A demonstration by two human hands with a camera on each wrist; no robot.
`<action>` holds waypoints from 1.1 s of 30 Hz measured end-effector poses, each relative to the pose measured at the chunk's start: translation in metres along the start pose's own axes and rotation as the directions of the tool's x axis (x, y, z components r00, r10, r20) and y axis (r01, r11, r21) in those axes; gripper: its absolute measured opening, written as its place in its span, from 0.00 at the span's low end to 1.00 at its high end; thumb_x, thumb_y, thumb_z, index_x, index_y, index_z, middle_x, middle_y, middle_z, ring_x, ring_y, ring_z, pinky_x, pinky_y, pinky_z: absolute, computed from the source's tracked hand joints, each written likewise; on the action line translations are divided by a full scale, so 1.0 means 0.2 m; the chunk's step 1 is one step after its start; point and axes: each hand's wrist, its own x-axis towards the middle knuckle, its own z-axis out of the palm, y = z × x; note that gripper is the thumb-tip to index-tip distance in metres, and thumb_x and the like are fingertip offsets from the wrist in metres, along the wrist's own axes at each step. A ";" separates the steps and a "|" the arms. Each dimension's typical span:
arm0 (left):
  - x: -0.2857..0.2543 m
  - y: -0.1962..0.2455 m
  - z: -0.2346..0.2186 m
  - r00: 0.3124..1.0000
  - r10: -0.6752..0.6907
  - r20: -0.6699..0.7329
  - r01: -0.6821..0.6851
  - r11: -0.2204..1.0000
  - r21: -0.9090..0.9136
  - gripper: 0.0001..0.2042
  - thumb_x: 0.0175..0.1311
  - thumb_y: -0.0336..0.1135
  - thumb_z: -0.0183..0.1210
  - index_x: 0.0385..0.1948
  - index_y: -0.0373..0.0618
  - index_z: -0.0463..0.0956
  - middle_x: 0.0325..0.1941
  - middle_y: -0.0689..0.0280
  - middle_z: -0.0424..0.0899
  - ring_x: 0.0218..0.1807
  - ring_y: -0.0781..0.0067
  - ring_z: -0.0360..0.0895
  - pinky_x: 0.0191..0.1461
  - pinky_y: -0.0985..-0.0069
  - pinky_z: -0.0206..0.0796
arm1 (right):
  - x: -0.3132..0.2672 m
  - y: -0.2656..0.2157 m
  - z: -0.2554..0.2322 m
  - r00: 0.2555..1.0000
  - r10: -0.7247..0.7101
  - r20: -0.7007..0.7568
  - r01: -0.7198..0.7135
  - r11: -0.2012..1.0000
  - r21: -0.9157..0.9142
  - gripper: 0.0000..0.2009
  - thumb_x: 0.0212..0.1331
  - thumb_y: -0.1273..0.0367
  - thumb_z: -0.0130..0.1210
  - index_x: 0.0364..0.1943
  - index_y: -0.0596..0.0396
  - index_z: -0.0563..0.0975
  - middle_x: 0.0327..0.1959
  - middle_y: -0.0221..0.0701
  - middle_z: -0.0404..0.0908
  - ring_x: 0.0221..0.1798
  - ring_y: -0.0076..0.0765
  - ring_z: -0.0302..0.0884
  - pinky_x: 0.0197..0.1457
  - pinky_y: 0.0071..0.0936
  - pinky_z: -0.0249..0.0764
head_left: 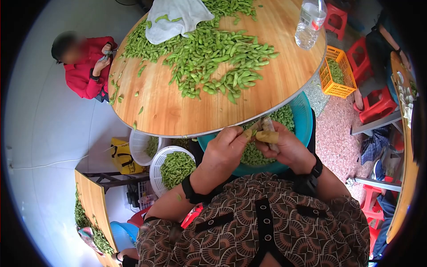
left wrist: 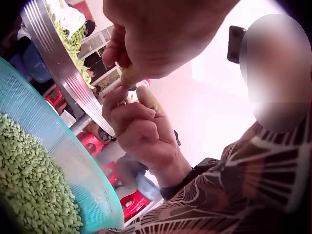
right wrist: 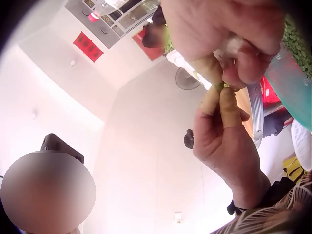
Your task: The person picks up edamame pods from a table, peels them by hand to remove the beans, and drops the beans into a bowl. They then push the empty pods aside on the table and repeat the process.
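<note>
Both hands meet over the teal basket [head_left: 304, 111], which holds shelled green beans [head_left: 253, 155]. My left hand [head_left: 224, 149] pinches a green soybean pod [right wrist: 220, 86] between thumb and finger, both wrapped in yellowish covers. Against the same pod, my right hand [head_left: 289, 147] pinches from the other side. Its thumb has a yellowish cover, and a whitish wrap [head_left: 267, 124] shows at its fingers. Most of the pod is hidden by the fingertips. Soybean pods [head_left: 218, 58] lie heaped on the round wooden table [head_left: 155, 111] just ahead of the hands.
A white cloth [head_left: 175, 20] lies on the heap, and a water bottle [head_left: 310, 24] stands at the table's right. White baskets [head_left: 155, 167] with pods sit to the left below. An orange crate [head_left: 338, 89] stands right. A person in red [head_left: 89, 66] sits at the far left.
</note>
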 end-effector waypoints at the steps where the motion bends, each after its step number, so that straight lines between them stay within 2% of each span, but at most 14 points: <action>1: 0.00 0.00 0.00 1.000 -0.001 -0.001 0.001 1.000 0.001 0.12 0.51 0.20 0.63 0.38 0.39 0.79 0.37 0.57 0.79 0.34 0.59 0.80 0.35 0.73 0.74 | 0.00 0.00 0.00 1.000 0.001 0.001 -0.001 1.000 0.000 0.08 0.62 0.72 0.54 0.43 0.57 0.72 0.29 0.27 0.73 0.21 0.16 0.64 0.16 0.13 0.51; 7: 0.01 0.01 0.02 0.996 -0.091 -0.022 0.085 0.979 -0.187 0.12 0.49 0.20 0.64 0.37 0.37 0.77 0.35 0.57 0.78 0.34 0.57 0.79 0.36 0.71 0.73 | -0.01 -0.01 0.03 0.994 -0.025 -0.103 0.018 0.998 -0.067 0.06 0.60 0.75 0.53 0.41 0.57 0.73 0.28 0.27 0.72 0.22 0.17 0.65 0.17 0.14 0.52; 9: 0.01 -0.01 0.01 0.909 -0.374 0.184 0.410 0.725 -0.554 0.11 0.49 0.20 0.63 0.36 0.37 0.77 0.36 0.55 0.78 0.35 0.55 0.79 0.36 0.71 0.73 | 0.00 -0.01 0.04 0.994 -0.026 -0.102 0.015 0.995 -0.101 0.06 0.59 0.76 0.52 0.39 0.56 0.73 0.26 0.26 0.71 0.21 0.18 0.65 0.17 0.15 0.53; 10: 0.01 0.00 0.01 0.909 -0.378 0.178 0.410 0.728 -0.550 0.11 0.49 0.20 0.63 0.36 0.37 0.77 0.36 0.55 0.78 0.35 0.55 0.79 0.36 0.71 0.73 | 0.01 0.00 0.04 0.995 -0.023 -0.094 0.014 0.995 -0.103 0.06 0.59 0.76 0.52 0.39 0.56 0.73 0.26 0.26 0.71 0.21 0.18 0.65 0.17 0.15 0.53; 12: 0.01 0.04 0.02 0.989 -0.138 -0.045 0.120 0.955 -0.273 0.10 0.51 0.23 0.65 0.36 0.39 0.79 0.35 0.57 0.80 0.33 0.59 0.80 0.34 0.72 0.73 | 0.02 0.01 0.04 0.997 -0.023 -0.074 0.014 0.994 -0.111 0.06 0.57 0.77 0.50 0.38 0.56 0.72 0.24 0.26 0.70 0.18 0.18 0.63 0.17 0.15 0.53; 16: -0.03 0.06 -0.01 0.977 -0.211 0.026 0.208 0.924 -0.320 0.09 0.51 0.23 0.65 0.35 0.40 0.79 0.35 0.58 0.80 0.33 0.58 0.79 0.35 0.72 0.72 | 0.04 0.02 0.06 0.998 -0.021 -0.064 0.004 0.966 -0.259 0.07 0.55 0.77 0.47 0.38 0.57 0.72 0.24 0.26 0.71 0.18 0.20 0.65 0.17 0.17 0.58; 17: -0.04 0.06 -0.04 0.977 -0.213 0.024 0.210 0.925 -0.316 0.09 0.51 0.23 0.65 0.35 0.40 0.79 0.35 0.58 0.80 0.33 0.58 0.79 0.35 0.72 0.72 | 0.05 0.04 0.05 0.996 -0.083 -0.035 0.053 0.853 -0.519 0.07 0.54 0.77 0.46 0.37 0.58 0.72 0.24 0.28 0.72 0.18 0.22 0.69 0.18 0.19 0.61; 18: -0.05 0.05 -0.09 0.979 -0.175 0.107 0.196 0.952 -0.236 0.09 0.51 0.23 0.64 0.34 0.41 0.79 0.33 0.58 0.79 0.33 0.57 0.79 0.36 0.70 0.72 | 0.05 0.05 0.04 0.991 -0.134 0.012 0.099 0.669 -0.736 0.08 0.54 0.76 0.45 0.37 0.58 0.72 0.25 0.29 0.74 0.19 0.24 0.72 0.19 0.20 0.65; 21: -0.11 -0.13 -0.30 0.896 -0.310 0.318 0.250 0.944 0.215 0.07 0.50 0.23 0.63 0.31 0.41 0.79 0.30 0.58 0.77 0.34 0.55 0.78 0.38 0.66 0.72 | 0.02 0.02 -0.05 0.998 0.045 -0.054 -0.070 0.561 -0.825 0.07 0.57 0.74 0.48 0.39 0.58 0.71 0.28 0.31 0.76 0.20 0.29 0.77 0.22 0.23 0.70; 23: -0.01 -0.22 -0.37 0.912 -0.309 0.268 0.221 0.924 0.313 0.06 0.51 0.26 0.61 0.31 0.40 0.79 0.33 0.57 0.77 0.42 0.51 0.76 0.45 0.61 0.70 | -0.01 0.00 -0.03 0.988 0.074 -0.136 -0.152 0.630 -0.761 0.07 0.59 0.72 0.48 0.40 0.58 0.70 0.30 0.31 0.77 0.20 0.28 0.77 0.21 0.23 0.69; 25: 0.08 -0.41 -0.27 0.993 -0.057 0.107 0.033 0.976 0.216 0.08 0.52 0.27 0.60 0.34 0.38 0.79 0.35 0.54 0.78 0.43 0.49 0.75 0.46 0.59 0.70 | -0.02 -0.01 0.01 0.969 0.111 -0.219 -0.233 0.692 -0.683 0.08 0.61 0.71 0.48 0.42 0.57 0.70 0.32 0.30 0.77 0.20 0.28 0.77 0.21 0.22 0.68; 28: 0.25 -0.55 -0.14 0.993 0.032 0.109 -0.059 0.967 0.249 0.11 0.53 0.26 0.59 0.40 0.38 0.77 0.37 0.52 0.78 0.43 0.48 0.75 0.48 0.60 0.70 | -0.02 -0.06 0.04 0.966 0.148 -0.212 -0.251 0.736 -0.629 0.10 0.65 0.66 0.47 0.46 0.56 0.70 0.34 0.29 0.77 0.20 0.24 0.76 0.19 0.19 0.65; 31: 0.32 -0.59 -0.09 0.958 -0.165 0.235 0.071 0.929 0.362 0.15 0.53 0.25 0.58 0.45 0.39 0.75 0.39 0.50 0.78 0.42 0.47 0.75 0.50 0.62 0.70 | -0.05 -0.10 0.06 0.972 0.148 -0.180 -0.231 0.704 -0.672 0.12 0.67 0.64 0.45 0.48 0.55 0.70 0.33 0.27 0.77 0.19 0.20 0.73 0.17 0.16 0.61; 33: 0.32 -0.59 -0.08 0.977 -0.158 0.143 0.107 0.945 0.310 0.14 0.56 0.24 0.58 0.45 0.39 0.75 0.39 0.54 0.79 0.40 0.51 0.77 0.48 0.65 0.71 | -0.06 -0.10 0.06 0.976 0.154 -0.154 -0.217 0.776 -0.592 0.12 0.68 0.64 0.45 0.49 0.54 0.71 0.31 0.26 0.76 0.17 0.18 0.68 0.17 0.16 0.59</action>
